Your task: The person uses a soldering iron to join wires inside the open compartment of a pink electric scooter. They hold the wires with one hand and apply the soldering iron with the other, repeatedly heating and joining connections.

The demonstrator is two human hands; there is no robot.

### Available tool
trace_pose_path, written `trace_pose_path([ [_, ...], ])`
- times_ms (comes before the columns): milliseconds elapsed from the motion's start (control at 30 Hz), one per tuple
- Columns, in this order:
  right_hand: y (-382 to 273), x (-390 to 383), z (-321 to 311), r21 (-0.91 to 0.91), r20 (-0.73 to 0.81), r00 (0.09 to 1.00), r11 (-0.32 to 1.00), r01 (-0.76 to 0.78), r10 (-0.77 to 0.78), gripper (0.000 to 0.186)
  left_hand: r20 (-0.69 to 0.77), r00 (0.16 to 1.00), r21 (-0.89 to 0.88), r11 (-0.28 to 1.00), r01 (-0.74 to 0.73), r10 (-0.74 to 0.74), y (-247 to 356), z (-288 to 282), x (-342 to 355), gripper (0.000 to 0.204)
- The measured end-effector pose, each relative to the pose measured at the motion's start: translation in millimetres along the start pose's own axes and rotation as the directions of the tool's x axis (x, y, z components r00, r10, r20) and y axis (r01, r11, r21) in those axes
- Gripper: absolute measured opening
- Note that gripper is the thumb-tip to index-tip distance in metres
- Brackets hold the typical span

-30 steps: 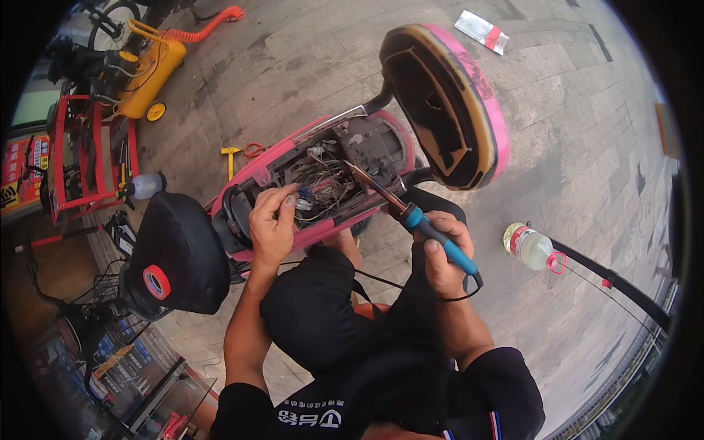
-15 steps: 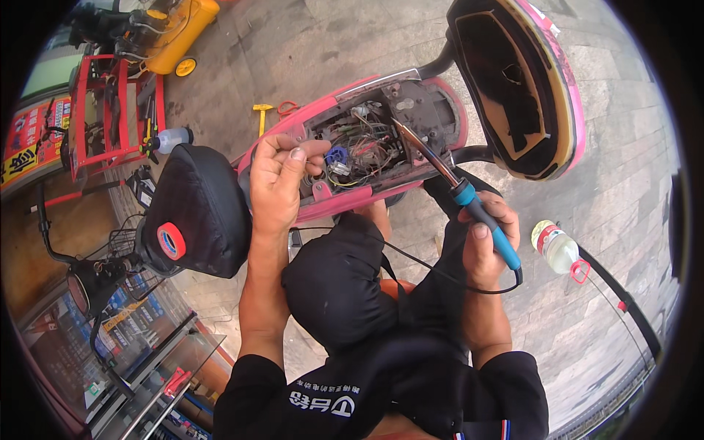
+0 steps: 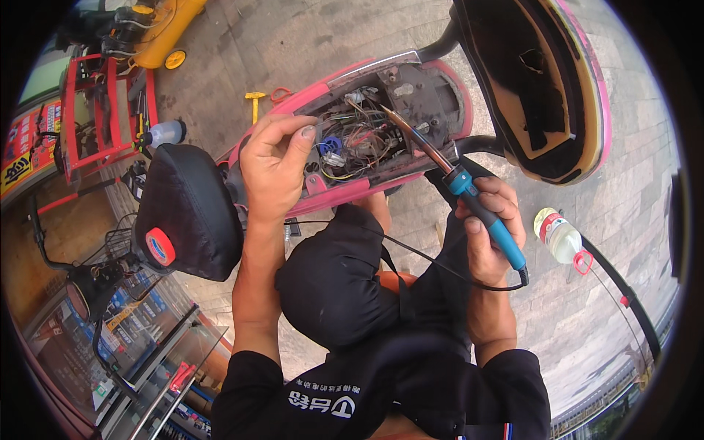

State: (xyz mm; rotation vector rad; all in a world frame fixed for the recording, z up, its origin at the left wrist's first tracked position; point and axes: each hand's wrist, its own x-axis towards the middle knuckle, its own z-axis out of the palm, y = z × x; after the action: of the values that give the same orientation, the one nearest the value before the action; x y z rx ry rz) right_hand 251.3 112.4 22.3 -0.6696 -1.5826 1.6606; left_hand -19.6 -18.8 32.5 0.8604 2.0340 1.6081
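Note:
My right hand [image 3: 489, 227] grips a teal and dark-grey soldering iron [image 3: 469, 192] by its handle, and a black cord trails from its lower end. The iron's bare metal tip points up and left, over the open body of a pink scooter [image 3: 334, 192]. Inside that body lies a tangle of thin wires [image 3: 363, 139] with a blue round part [image 3: 330, 145] and a white connector. Raised at the scooter's left side, my left hand [image 3: 279, 158] has its thumb and forefinger drawn together. Whatever may be between those fingertips is too small to make out.
The seat [image 3: 539, 95] is tipped up at right. A black padded seat [image 3: 187, 213] carries a red tape roll [image 3: 160, 246]. A yellow hammer [image 3: 254, 104], red-handled tool [image 3: 281, 94], yellow compressor [image 3: 169, 29], red rack [image 3: 110, 110] and liquid-filled bottle [image 3: 559, 236] stand or lie around.
My left hand has risen slightly, and its forefinger has bent closer to the thumb. The soldering iron's tip has shifted a little up and left. The whole view has shifted slightly.

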Motion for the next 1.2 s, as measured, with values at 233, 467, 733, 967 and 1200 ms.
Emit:
trace_pose_path([
  [233,13,15,10,-0.121,-0.084,0.958,0.957,0.263,-0.274,0.042,0.033,0.999,0.158,0.987,-0.023,0.018,-7,14,7,0.010],
  [467,13,23,20,-0.169,-0.152,0.968,0.970,0.172,-0.198,0.044,0.020,0.991,0.057,0.990,0.128,-0.130,-15,25,-1,0.009],
  [733,18,26,20,-0.132,-0.110,0.974,0.975,0.181,-0.196,0.035,0.014,0.999,0.190,0.981,0.026,-0.029,-16,27,0,0.009],
  [967,19,26,21,-0.126,-0.087,0.981,0.979,0.160,-0.172,0.033,0.018,0.998,0.192,0.980,0.054,-0.058,-15,28,0,0.010],
  [1200,20,24,21,-0.117,-0.088,0.984,0.982,0.145,-0.156,0.033,0.028,0.998,0.233,0.971,0.049,-0.057,-15,29,-1,0.009],
])
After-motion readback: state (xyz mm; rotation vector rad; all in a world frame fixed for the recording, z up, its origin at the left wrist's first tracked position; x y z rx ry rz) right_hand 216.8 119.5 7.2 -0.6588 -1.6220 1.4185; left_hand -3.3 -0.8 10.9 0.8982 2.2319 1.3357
